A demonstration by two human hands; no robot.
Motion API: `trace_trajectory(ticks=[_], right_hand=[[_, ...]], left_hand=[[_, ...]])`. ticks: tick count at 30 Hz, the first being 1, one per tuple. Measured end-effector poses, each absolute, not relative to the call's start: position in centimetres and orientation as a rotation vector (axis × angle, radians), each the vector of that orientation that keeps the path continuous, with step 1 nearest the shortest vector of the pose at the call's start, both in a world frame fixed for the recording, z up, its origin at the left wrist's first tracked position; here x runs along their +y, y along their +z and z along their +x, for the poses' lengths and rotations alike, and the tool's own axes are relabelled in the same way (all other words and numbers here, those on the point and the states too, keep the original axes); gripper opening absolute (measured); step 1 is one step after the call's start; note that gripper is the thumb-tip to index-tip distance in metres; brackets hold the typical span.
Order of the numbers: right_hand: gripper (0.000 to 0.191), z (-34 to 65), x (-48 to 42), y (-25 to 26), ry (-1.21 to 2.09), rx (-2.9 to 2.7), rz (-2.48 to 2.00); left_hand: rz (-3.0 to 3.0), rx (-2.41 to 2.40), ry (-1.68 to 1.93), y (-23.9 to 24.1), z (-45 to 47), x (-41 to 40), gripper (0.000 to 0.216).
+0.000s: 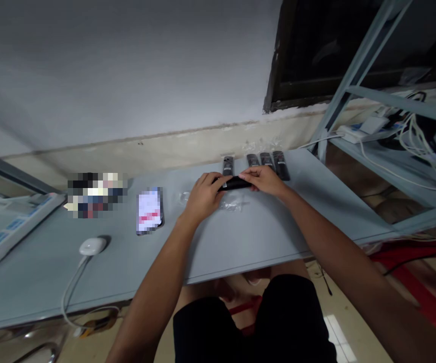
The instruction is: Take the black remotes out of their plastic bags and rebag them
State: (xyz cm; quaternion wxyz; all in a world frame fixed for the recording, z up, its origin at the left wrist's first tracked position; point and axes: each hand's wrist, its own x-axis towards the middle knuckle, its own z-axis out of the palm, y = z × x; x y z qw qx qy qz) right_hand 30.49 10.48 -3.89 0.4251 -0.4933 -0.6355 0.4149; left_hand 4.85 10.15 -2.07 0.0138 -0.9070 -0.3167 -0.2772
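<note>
Between both hands, above the grey-blue table [236, 247], lies a black remote control [240, 183], held sideways. My left hand [206, 195] is closed on its left end, and my right hand [265, 179] grips its right end with the fingers. Crumpled clear plastic [233, 202] lies under and beside the left hand. Just behind the hands is another dark remote control [228, 165]. To its right several more stand side by side, among them a remote [280, 165] at the row's right end.
A phone [149, 209] lies left of my hands. Further left are a white charger puck [92, 246] with a cable, a blurred-out item [95, 195] and a power strip [21, 229]. On the right stands a metal shelf [395, 101] with tangled white cables [418, 136].
</note>
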Motion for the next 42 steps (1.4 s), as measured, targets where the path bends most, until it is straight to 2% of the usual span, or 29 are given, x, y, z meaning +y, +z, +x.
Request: trace_trajectory(ticks=[11,17,21,23,26,29,32,37,40,42], right_hand=[[0.046,31.1,10.1,-3.6,1.193,-1.672,-1.185],[0.039,29.9,9.5,-3.0,1.269,-1.726,-1.02],[0.042,30.1,10.1,-3.2,1.296,-1.511,-1.056],[0.045,30.5,10.5,-3.3,1.28,-1.368,-1.082],[0.05,31.2,10.7,-3.3,1.233,-1.291,-1.086],[0.055,31.4,10.8,-3.3,1.194,-1.312,-1.1],[0.072,31.4,11.0,-3.7,1.157,-1.337,-1.092],[0.124,31.5,11.7,-4.9,1.053,-1.335,-1.108],[0.14,31.3,11.8,-5.3,0.986,-1.355,-1.096],[0.144,31.0,11.7,-5.3,0.94,-1.364,-1.086]], left_hand=[[-2.965,-0.859,-0.933,-2.0,4.8,10.0,0.042],[-2.901,-0.894,-0.936,-1.7,5.6,10.0,0.043],[-2.839,-0.949,-1.055,-0.9,5.5,9.6,0.039],[-2.944,-0.946,-1.01,-0.6,5.1,9.4,0.049],[-3.16,-0.905,-0.755,-0.7,4.4,9.4,0.073],[-3.232,-1.013,-0.542,-1.1,4.1,9.5,0.073],[-3.196,-1.183,-0.47,-1.1,4.0,9.6,0.063],[-3.094,-1.337,-0.527,-0.8,4.0,9.5,0.058],[-3.05,-1.378,-0.604,-1.0,4.1,9.4,0.057],[-3.044,-1.391,-0.634,-1.1,4.3,9.3,0.058]])
